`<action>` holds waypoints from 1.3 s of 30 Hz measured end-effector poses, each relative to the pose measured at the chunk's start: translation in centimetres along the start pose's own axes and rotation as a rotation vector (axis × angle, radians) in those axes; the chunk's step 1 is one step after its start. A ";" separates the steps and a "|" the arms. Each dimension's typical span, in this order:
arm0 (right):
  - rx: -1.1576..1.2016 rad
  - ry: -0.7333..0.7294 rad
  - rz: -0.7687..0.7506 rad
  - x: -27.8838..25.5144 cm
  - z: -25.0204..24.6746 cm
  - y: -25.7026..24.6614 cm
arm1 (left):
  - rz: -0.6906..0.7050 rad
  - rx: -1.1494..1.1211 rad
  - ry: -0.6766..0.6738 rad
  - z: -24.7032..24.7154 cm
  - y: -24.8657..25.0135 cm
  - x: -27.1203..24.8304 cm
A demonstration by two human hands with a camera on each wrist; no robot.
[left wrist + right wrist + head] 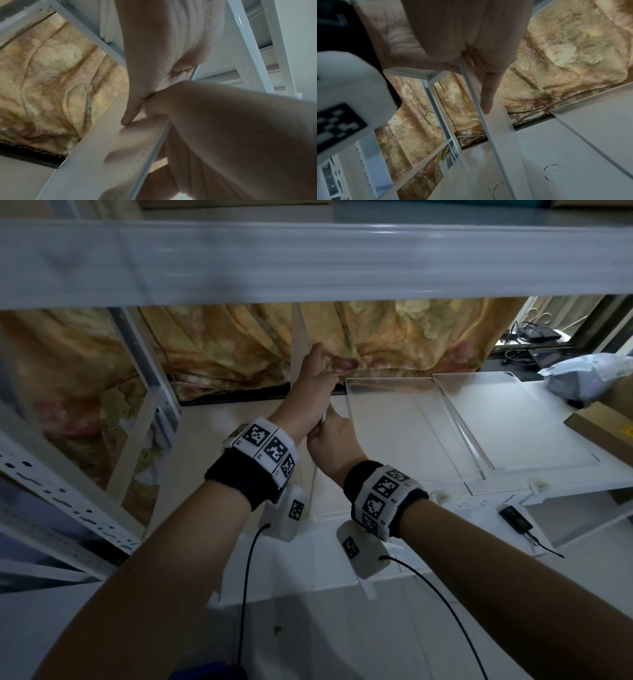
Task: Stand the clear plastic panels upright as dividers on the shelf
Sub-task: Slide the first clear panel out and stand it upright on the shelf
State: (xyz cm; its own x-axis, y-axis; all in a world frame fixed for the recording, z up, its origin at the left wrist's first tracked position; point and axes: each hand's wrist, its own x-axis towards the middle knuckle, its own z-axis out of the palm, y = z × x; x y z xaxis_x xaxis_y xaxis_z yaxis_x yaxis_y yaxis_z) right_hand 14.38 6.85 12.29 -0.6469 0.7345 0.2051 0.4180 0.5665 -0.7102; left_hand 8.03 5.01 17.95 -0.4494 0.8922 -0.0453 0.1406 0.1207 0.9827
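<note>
1. Floral golden curtain [219, 344] hanging behind the shelving.
2. Grey plastic bag [585, 378] at far right, next to a brown cardboard box [603, 429].
3. Small black device [515, 517] with cable on the front ledge.

arms bare | black wristbands [239, 478] | white marker-tag cuffs [270, 447] | white wrist cameras [363, 553] | black cables [245, 583]

head view downward, wrist views close, upward
</note>
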 end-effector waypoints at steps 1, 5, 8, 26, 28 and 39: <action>-0.006 -0.001 -0.005 0.1 0.0 0.0 | -0.004 -0.006 0.005 0.0 0.0 0.1; 0.006 -0.001 0.016 0.3 -0.1 0.0 | 0.002 -0.042 0.009 0.0 0.1 0.2; 0.009 -0.016 0.030 0.6 -0.2 0.0 | -0.002 -0.045 0.013 -0.1 -0.1 0.6; 0.043 -0.043 0.040 -1.1 2.3 0.7 | 0.058 -0.106 0.024 -1.0 -3.5 -0.2; 0.035 -0.052 0.035 -0.7 2.4 0.7 | 0.073 -0.099 0.025 -1.3 -3.5 -0.1; 0.017 -0.050 0.011 -0.5 2.6 0.9 | 0.094 -0.101 0.009 -1.5 -3.4 0.2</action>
State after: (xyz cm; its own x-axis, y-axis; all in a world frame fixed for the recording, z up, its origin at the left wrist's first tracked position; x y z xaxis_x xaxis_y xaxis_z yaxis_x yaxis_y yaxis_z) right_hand 13.38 6.02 9.78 -0.6735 0.7208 0.1637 0.4147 0.5518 -0.7235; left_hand 6.11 4.13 14.91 -0.4462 0.8936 0.0485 0.0929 -0.0077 0.9956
